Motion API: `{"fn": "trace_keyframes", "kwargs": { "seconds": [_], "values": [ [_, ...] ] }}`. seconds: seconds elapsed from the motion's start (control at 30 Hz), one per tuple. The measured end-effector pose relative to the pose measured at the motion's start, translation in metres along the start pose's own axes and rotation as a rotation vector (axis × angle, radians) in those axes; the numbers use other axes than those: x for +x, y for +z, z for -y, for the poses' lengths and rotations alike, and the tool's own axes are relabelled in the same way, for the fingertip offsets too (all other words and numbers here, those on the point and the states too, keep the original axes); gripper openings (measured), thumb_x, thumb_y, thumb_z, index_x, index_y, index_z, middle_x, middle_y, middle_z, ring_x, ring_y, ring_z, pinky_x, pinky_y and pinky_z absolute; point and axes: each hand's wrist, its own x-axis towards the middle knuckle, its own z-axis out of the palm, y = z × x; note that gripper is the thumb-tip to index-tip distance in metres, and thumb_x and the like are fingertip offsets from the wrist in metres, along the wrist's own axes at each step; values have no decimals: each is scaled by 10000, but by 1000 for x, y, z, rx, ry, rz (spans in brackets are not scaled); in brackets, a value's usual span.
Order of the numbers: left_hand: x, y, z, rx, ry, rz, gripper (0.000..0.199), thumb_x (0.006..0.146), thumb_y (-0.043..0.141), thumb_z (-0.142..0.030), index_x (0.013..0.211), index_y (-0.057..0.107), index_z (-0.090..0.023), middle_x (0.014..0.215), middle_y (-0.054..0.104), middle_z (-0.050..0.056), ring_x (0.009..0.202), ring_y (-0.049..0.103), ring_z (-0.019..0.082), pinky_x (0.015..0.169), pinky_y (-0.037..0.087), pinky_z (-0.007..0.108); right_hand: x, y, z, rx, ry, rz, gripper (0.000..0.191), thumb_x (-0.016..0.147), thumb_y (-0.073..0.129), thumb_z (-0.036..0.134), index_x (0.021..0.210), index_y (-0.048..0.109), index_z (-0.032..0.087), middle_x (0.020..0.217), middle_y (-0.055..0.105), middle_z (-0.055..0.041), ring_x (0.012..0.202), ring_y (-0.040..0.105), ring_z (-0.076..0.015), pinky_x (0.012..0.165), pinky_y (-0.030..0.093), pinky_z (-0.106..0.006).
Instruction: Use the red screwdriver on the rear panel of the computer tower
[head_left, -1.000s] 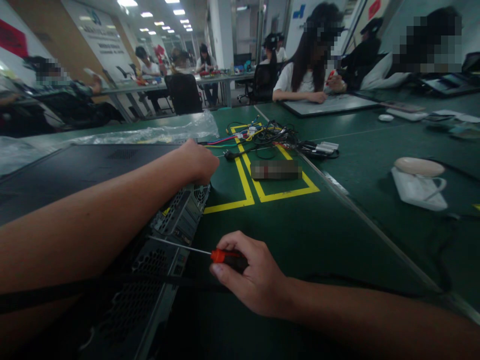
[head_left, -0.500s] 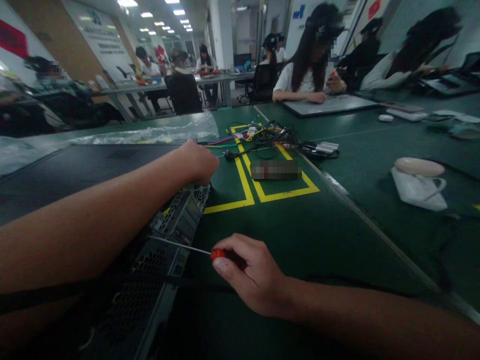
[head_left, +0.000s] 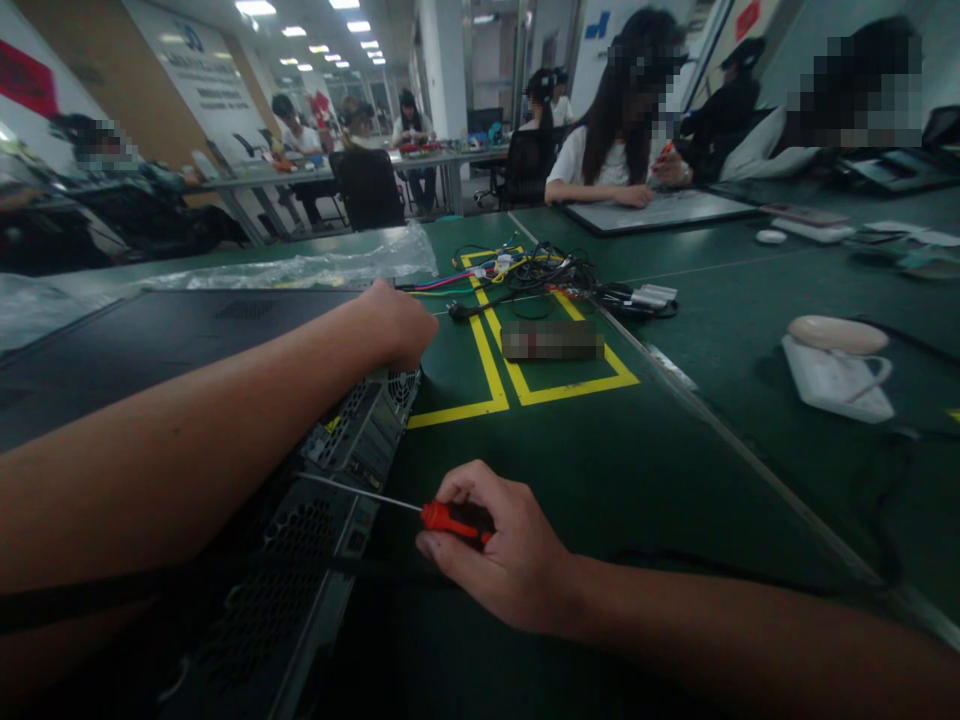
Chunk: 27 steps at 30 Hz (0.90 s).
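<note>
A black computer case (head_left: 187,330) lies on the green table at the left, its perforated metal rear panel facing right. My right hand (head_left: 510,560) is wrapped round the red and black handle of a screwdriver (head_left: 442,518). The thin shaft runs left to the case's rear panel; whether its tip sits in a screw is too dark to tell. My left forearm reaches across the case, and my left hand (head_left: 397,325) rests at its far rear corner. The fingers of that hand are turned away from me and hidden.
Tangled cables (head_left: 555,268) with a black plug lie beyond the case, near yellow tape and a blurred dark object (head_left: 553,341). A white cup-shaped item (head_left: 836,380) stands right. Clear plastic wrap (head_left: 315,265) lies behind the case. People sit across the table.
The fingers of my right hand have shifted on the screwdriver handle, so more of its red grip shows. The shaft and my left hand stay in place.
</note>
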Motion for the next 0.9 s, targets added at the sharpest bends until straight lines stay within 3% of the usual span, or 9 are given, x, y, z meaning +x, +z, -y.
{"fn": "trace_keyframes", "kwargs": {
  "seconds": [0.37, 0.67, 0.9],
  "values": [
    [0, 1, 1, -22, -19, -12, 376, 780, 571, -233, 1103, 764, -254, 1138, 755, 133, 1026, 653, 312, 892, 474, 480, 1, -1, 1, -6, -10, 12, 159, 862, 701, 236, 930, 562, 202, 733, 553, 48, 585, 480, -99, 594, 413, -252],
    [4, 4, 2, -139, -56, -18, 390, 728, 635, -209, 1089, 780, -227, 1120, 743, 161, 1076, 639, 351, 951, 440, 527, 1, -2, 1, -24, -15, 7, 166, 872, 692, 275, 945, 559, 206, 761, 578, 36, 620, 510, -112, 629, 439, -261],
    [6, 5, 3, -63, -35, 8, 426, 758, 598, -244, 1154, 752, -214, 1136, 732, 158, 1062, 631, 334, 928, 450, 510, 1, -2, 0, -52, -32, 1, 154, 906, 669, 308, 982, 590, 200, 814, 614, 12, 678, 555, -127, 647, 443, -264]
  ]
}}
